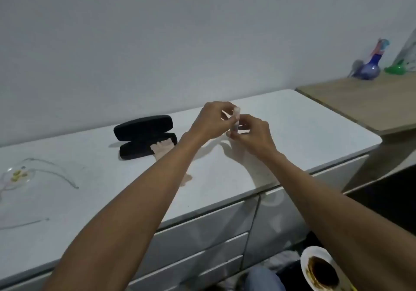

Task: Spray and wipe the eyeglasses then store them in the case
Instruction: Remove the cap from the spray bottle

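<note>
Both hands meet above the white cabinet top (304, 133), holding a small pale spray bottle (236, 119) upright. My left hand (212, 121) pinches its top end; my right hand (254, 136) grips its lower part. A black glasses case (144, 136) lies open to the left of my hands, with a pinkish cloth (163, 150) hanging out of it under my left forearm. Clear-framed eyeglasses (20, 175) lie at the far left of the top, temples unfolded.
A lower wooden surface (369, 103) adjoins on the right, carrying a blue glass figurine (369, 67) and a green object (397, 68). Drawer fronts (202, 241) run below the top's near edge. A white plate with brown leftovers (319, 270) sits low down, at bottom right.
</note>
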A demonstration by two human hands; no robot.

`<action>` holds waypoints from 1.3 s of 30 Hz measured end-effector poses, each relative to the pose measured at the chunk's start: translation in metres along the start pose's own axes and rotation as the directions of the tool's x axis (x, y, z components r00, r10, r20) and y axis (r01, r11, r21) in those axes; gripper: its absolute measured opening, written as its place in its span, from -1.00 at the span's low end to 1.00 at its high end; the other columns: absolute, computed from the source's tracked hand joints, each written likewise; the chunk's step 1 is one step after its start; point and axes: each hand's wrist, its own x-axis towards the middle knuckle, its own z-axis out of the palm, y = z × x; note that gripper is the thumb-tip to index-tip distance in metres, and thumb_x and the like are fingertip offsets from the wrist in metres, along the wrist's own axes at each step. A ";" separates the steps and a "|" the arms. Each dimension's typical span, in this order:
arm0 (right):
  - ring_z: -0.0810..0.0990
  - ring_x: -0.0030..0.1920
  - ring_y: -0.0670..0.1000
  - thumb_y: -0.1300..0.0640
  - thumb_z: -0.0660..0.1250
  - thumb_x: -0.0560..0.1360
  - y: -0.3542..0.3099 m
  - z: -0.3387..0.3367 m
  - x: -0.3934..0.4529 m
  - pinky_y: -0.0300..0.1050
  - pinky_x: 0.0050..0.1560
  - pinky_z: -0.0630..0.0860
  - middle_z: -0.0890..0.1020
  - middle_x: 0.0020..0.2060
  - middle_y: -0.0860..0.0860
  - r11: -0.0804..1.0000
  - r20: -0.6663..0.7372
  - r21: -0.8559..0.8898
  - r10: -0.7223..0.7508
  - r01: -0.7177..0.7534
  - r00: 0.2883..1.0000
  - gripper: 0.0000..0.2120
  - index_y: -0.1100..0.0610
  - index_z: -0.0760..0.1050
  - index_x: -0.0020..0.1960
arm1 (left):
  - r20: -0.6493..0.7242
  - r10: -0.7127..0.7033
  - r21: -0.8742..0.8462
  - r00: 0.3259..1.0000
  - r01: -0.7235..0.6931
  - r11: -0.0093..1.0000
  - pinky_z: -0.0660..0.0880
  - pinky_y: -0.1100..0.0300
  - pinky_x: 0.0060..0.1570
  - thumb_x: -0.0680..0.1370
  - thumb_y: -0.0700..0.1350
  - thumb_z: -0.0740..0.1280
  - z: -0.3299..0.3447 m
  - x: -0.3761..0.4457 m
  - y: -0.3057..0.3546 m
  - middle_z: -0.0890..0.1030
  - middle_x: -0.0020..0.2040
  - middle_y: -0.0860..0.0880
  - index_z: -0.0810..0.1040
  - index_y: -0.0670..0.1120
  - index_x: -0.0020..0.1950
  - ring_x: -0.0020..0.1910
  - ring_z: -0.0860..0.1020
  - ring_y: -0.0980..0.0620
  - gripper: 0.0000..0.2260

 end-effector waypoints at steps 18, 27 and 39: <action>0.66 -0.06 0.12 0.08 0.46 0.51 -0.001 0.019 0.002 0.00 0.00 0.57 0.74 -0.11 0.06 0.992 -0.088 -0.096 0.068 -0.077 0.994 -0.79 0.14 0.64 0.11 | -0.216 -0.347 -0.433 0.913 0.229 0.872 0.66 -0.06 0.00 0.52 -0.21 0.47 0.000 0.007 0.001 0.72 0.00 -0.12 0.70 -0.20 0.01 -0.07 0.65 0.00 -0.89; 0.68 -0.03 0.15 0.08 0.45 0.51 -0.001 0.019 0.001 0.09 0.03 0.59 0.75 -0.08 0.08 0.992 -0.079 -0.109 0.058 -0.067 0.995 -0.76 0.16 0.63 0.14 | -0.065 -0.458 -0.307 0.886 0.419 0.854 0.58 0.33 -0.27 0.36 -0.19 0.62 0.008 -0.021 -0.024 0.61 -0.30 0.02 0.72 -0.20 -0.20 -0.30 0.59 0.21 -0.86; 0.68 -0.02 0.14 0.09 0.43 0.51 -0.001 0.018 -0.001 0.03 0.02 0.57 0.75 -0.08 0.06 0.993 -0.075 -0.078 0.080 -0.086 0.994 -0.80 0.13 0.62 0.10 | -0.170 -0.436 0.149 0.883 0.461 0.875 0.41 0.02 0.21 0.43 0.08 0.52 0.025 -0.032 -0.032 0.45 -0.23 0.24 0.77 0.10 0.00 0.23 0.43 -0.09 -0.82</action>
